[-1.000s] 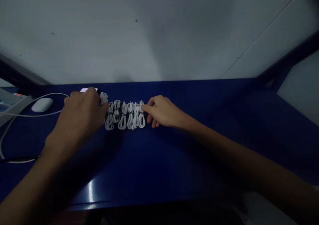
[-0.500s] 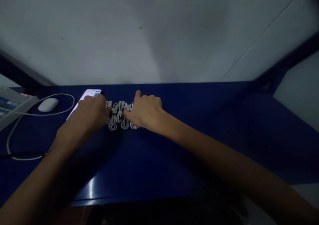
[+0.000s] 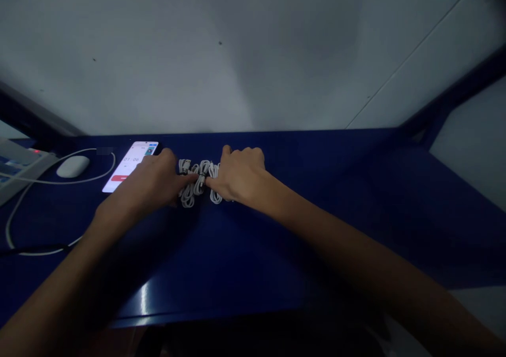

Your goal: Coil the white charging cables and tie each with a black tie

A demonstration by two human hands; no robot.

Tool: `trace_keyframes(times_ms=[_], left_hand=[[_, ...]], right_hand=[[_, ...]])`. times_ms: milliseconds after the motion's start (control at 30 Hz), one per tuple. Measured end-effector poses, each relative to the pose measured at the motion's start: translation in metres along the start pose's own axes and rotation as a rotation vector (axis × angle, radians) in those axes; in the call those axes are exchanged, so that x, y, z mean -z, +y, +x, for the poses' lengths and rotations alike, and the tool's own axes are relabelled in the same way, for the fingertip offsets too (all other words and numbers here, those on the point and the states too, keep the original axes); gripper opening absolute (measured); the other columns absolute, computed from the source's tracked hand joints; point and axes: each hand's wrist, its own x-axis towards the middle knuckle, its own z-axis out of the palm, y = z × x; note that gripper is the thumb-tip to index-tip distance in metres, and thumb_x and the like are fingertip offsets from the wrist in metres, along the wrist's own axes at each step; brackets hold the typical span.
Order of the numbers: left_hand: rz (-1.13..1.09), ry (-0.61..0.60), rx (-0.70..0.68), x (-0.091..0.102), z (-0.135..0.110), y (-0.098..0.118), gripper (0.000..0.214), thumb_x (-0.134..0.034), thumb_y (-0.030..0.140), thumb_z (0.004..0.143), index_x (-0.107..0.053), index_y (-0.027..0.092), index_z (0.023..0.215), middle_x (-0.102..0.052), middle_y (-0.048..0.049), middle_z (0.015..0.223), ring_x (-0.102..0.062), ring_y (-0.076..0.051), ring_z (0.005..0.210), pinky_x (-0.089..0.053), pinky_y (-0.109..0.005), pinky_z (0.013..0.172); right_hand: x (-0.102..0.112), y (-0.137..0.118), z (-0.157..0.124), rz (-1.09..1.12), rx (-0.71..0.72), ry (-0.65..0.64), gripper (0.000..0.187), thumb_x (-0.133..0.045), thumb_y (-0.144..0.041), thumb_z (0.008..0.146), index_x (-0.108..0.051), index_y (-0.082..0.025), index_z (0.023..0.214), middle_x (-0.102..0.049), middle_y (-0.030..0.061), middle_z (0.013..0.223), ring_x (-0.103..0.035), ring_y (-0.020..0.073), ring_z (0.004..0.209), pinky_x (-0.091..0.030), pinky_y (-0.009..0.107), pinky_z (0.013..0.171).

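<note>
Several white USB cable bundles [image 3: 202, 176], each coiled and tied round its middle, sit side by side on the blue table. My left hand [image 3: 160, 175] curls round the left end of the row, its thumb stretched across the bundles. From the other side my right hand [image 3: 242, 172] closes on the right end, thumb reaching in towards the middle. My palms and curled fingers hide the outer bundles. A metal USB plug [image 3: 187, 164] shows at the upper left of the row.
Left of my hands lies a lit phone [image 3: 132, 162] with a timer on screen. Further left are a white rounded case [image 3: 73, 166], a looped white cable [image 3: 112, 170] and a white box [image 3: 26, 170] with a red light. A grey wall [image 3: 276, 56] rises behind the blue table [image 3: 253, 262].
Both hands have shifted slightly right with the cable bundles. My left thumb now reaches further over the row, and more of the phone screen shows.
</note>
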Motion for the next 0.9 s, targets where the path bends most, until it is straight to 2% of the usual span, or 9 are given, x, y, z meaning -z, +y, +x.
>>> trace_keyframes(times_ms=[67,133,233,367,467,567,667,800,900], left_hand=[[-0.043,-0.032,-0.017,0.002,-0.002,0.001,0.086,-0.072,0.059,0.098,-0.051,0.006,0.162,-0.082,-0.0111,0.077,-0.082,-0.036,0.076,-0.057,-0.040,0.074],[-0.062,-0.070,-0.022,0.003,-0.005,0.002,0.090,-0.070,0.056,0.100,-0.041,0.010,0.171,-0.083,-0.0083,0.079,-0.081,-0.033,0.068,-0.057,-0.039,0.073],[-0.065,-0.105,-0.040,0.002,-0.005,0.003,0.077,-0.064,0.056,0.103,-0.050,0.019,0.169,-0.081,-0.0043,0.075,-0.078,-0.029,0.057,-0.058,-0.039,0.072],[-0.061,-0.116,-0.033,0.000,-0.003,0.003,0.060,-0.062,0.059,0.103,-0.064,0.024,0.152,-0.078,-0.0026,0.070,-0.074,-0.027,0.051,-0.055,-0.038,0.065],[-0.016,-0.096,-0.030,0.002,-0.003,0.006,0.051,-0.063,0.059,0.102,-0.071,0.024,0.139,-0.073,-0.0008,0.061,-0.075,-0.029,0.056,-0.053,-0.038,0.065],[0.006,-0.081,-0.017,0.004,-0.004,0.007,0.054,-0.060,0.063,0.103,-0.071,0.023,0.137,-0.072,-0.0019,0.060,-0.075,-0.031,0.059,-0.053,-0.040,0.068],[0.070,-0.046,-0.025,0.002,-0.003,0.005,0.057,-0.055,0.064,0.105,-0.072,0.022,0.139,-0.077,-0.0076,0.069,-0.078,-0.036,0.070,-0.054,-0.043,0.073],[0.140,0.055,-0.049,-0.005,0.003,-0.002,0.059,-0.050,0.063,0.106,-0.074,0.020,0.139,-0.081,-0.0188,0.091,-0.080,-0.047,0.098,-0.057,-0.050,0.084],[0.137,0.067,-0.080,-0.009,0.006,-0.004,0.060,-0.049,0.063,0.107,-0.073,0.020,0.141,-0.082,-0.0225,0.103,-0.078,-0.049,0.108,-0.057,-0.053,0.088]], right_hand=[[-0.002,0.000,0.001,0.004,0.004,0.005,0.110,-0.072,-0.067,0.095,-0.039,0.005,0.172,-0.083,0.0289,0.119,-0.079,0.0455,0.108,-0.063,0.052,0.092],[-0.004,0.000,0.001,0.007,0.007,0.012,0.113,-0.069,-0.072,0.096,-0.039,0.006,0.172,-0.082,0.0301,0.120,-0.080,0.0452,0.108,-0.063,0.052,0.093],[-0.005,0.002,0.001,0.002,0.006,0.019,0.114,-0.067,-0.073,0.097,-0.037,0.007,0.173,-0.081,0.0319,0.123,-0.079,0.0457,0.109,-0.062,0.053,0.094],[-0.006,0.004,-0.001,-0.008,0.006,0.034,0.111,-0.067,-0.068,0.099,-0.034,0.006,0.175,-0.079,0.0328,0.130,-0.078,0.0459,0.115,-0.062,0.052,0.095],[-0.007,0.004,-0.002,-0.010,0.002,0.038,0.110,-0.065,-0.070,0.099,-0.037,0.005,0.174,-0.078,0.0332,0.134,-0.076,0.0470,0.119,-0.061,0.052,0.095],[-0.007,0.003,-0.003,-0.008,0.003,0.040,0.107,-0.063,-0.070,0.100,-0.039,0.006,0.172,-0.078,0.0323,0.133,-0.076,0.0466,0.118,-0.061,0.052,0.095],[-0.009,0.003,-0.002,-0.005,0.007,0.047,0.107,-0.063,-0.070,0.101,-0.039,0.007,0.172,-0.079,0.0318,0.131,-0.077,0.0458,0.117,-0.062,0.052,0.093],[-0.010,0.004,-0.003,-0.004,0.005,0.065,0.107,-0.063,-0.071,0.100,-0.041,0.007,0.170,-0.079,0.0327,0.127,-0.077,0.0458,0.113,-0.062,0.052,0.090],[-0.010,0.004,-0.003,-0.004,0.009,0.064,0.106,-0.063,-0.068,0.101,-0.039,0.007,0.172,-0.080,0.0321,0.128,-0.077,0.0454,0.115,-0.062,0.051,0.089]])
